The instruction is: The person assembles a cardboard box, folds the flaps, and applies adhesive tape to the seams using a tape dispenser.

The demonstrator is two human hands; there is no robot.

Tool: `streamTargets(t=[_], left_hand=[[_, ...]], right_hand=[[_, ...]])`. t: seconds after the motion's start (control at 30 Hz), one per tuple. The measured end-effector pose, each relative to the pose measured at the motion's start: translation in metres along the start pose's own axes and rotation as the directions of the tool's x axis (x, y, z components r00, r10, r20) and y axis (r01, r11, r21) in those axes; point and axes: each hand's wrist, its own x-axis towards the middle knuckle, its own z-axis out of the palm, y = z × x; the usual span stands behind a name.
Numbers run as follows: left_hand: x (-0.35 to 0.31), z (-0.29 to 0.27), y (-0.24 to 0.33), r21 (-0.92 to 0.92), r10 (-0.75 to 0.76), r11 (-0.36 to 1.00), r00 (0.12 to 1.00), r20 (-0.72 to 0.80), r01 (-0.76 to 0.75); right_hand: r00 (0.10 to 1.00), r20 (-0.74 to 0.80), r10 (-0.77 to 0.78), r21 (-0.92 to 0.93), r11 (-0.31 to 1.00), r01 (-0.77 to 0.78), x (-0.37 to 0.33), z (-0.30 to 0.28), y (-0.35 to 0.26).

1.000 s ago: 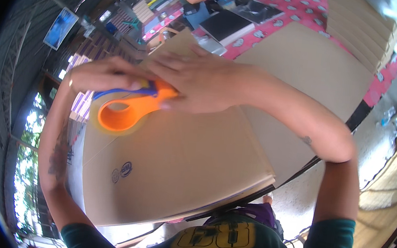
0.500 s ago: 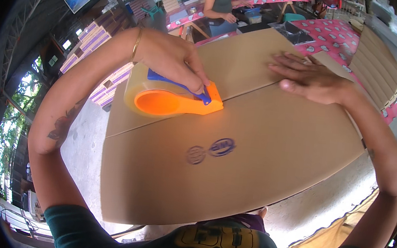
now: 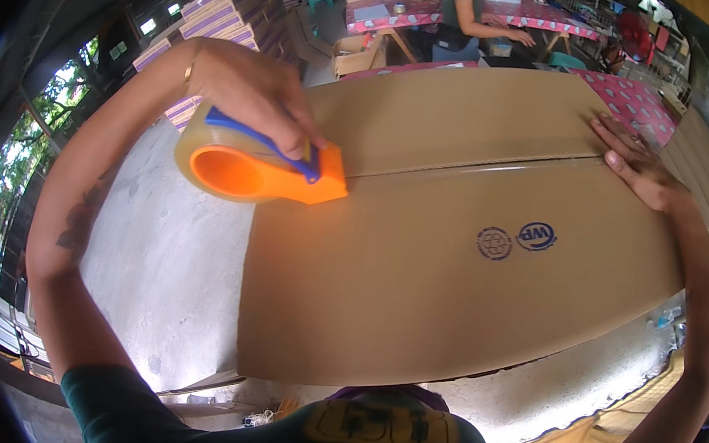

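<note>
Dispenser point(image 3: 280, 182): orange-and-blue plastic, moved left across brown cardboard point(image 3: 416, 298)
Left hand point(image 3: 247, 87): gripping dispenser
Right hand point(image 3: 640, 171): flat, upper right
Clear tape point(image 3: 544, 165): likely longer

Tape dispenser point(image 3: 282, 180) (orange) in left grip point(image 3: 251, 94), seamed cardboard point(image 3: 418, 281)

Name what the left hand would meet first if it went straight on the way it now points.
Most likely the brown cardboard, just beyond the orange tape dispenser the left hand holds; how near is hard to judge.
</note>
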Motion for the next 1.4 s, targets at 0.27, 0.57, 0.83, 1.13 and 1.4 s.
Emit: streamTargets(t=[0.27, 0.57, 0.83, 1.13, 1.4], left_hand=[[0.007, 0.003, -0.018, 0.065, 0.097, 0.994, 0.992, -0.077, -0.092], [-0.053, 0.041, -0.109, -0.092, 0.237, 0.963, 0.960, -0.149, -0.252], [-0.006, 0.175, -0.193, -0.267, 0.393, 0.553, 0.530, -0.751, -0.789], [0.078, 0.270, -0.213, -0.340, 0.364, 0.278, 0.426, -0.828, -0.898], [0.131, 0.339, -0.220, -0.347, 0.308, 0.274, 0.423, -0.852, -0.897]], right_hand=[[0.941, -0.120, 0.317, -0.052, 0.944, -0.325, 0.029, 0.022, -0.013], [0.928, -0.131, 0.349, 0.061, 0.937, -0.344, 0.037, 0.020, -0.007], [0.853, -0.115, 0.510, -0.006, 0.858, -0.514, 0.065, 0.040, -0.090], [0.996, 0.025, -0.088, 0.038, 0.995, 0.087, 0.090, 0.025, -0.364], [0.876, 0.452, -0.168, -0.591, 0.680, 0.435, 0.111, 0.012, -0.480]])
